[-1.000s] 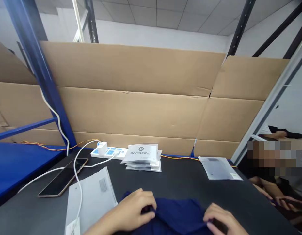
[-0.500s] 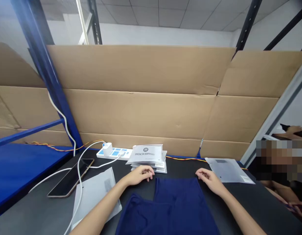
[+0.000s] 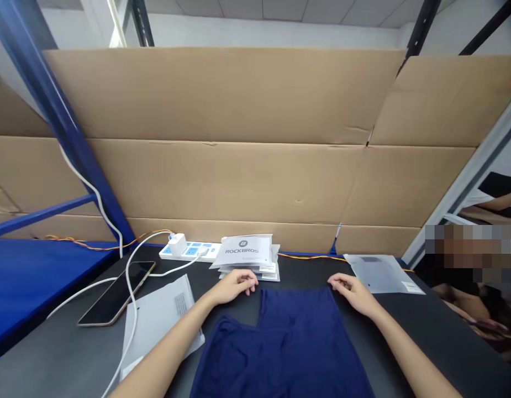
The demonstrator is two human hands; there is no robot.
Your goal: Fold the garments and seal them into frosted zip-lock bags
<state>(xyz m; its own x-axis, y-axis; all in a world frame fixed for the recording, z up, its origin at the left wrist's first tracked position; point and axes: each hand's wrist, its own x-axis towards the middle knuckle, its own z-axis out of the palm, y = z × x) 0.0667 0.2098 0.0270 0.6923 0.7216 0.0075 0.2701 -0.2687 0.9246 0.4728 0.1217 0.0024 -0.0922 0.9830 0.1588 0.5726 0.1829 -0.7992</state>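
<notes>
Grips open (left point(image 3: 236, 287), right point(image 3: 350, 293)), navy garment point(image 3: 280, 348) between

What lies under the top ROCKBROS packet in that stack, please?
Beneath the top ROCKBROS packet lie more flat packets, showing only at their edges; their faces are covered, so any printing on them cannot be seen.

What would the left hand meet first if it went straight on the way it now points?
Likely the stack of ROCKBROS packets: the fingertips of the left hand end just short of its front edge, though depth is unclear from this view and they may already touch it.
</notes>
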